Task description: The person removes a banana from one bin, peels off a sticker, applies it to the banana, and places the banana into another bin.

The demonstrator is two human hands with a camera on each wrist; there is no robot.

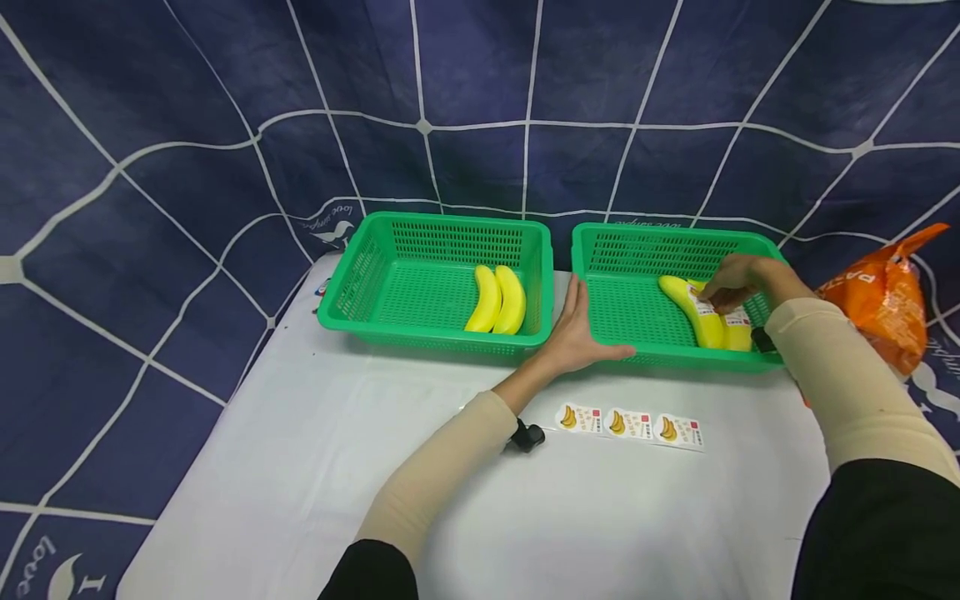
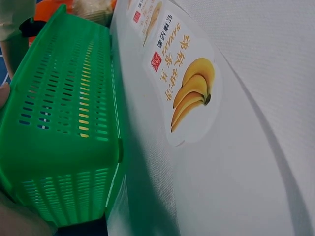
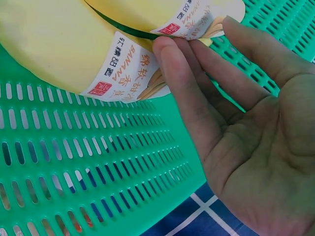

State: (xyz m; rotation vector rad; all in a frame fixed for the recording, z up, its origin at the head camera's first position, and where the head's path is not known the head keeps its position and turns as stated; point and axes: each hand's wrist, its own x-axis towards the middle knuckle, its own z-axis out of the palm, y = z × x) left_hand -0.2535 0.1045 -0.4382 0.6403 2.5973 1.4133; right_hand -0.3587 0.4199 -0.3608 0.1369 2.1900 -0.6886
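My right hand (image 1: 738,279) reaches into the right green basket (image 1: 600,354), over yellow bananas that carry white labels. In the right wrist view its fingertips sit in the gap beside the nearer banana (image 3: 54,44), right at the label (image 3: 125,69). Fingers and thumb hold the labelled end of the farther banana (image 3: 125,12), one on each side. My left hand (image 1: 573,333) rests at that basket's front left corner, fingers straight and spread, thumb along the front rim. Only slivers of it show in the left wrist view.
Another green basket (image 1: 352,321) stands to the left with two yellow bananas (image 1: 498,300). A strip of banana labels (image 1: 630,424) lies on the white table (image 1: 300,467) in front. An orange plastic bag (image 1: 885,300) is at the right. Blue checked cloth (image 1: 480,67) hangs behind.
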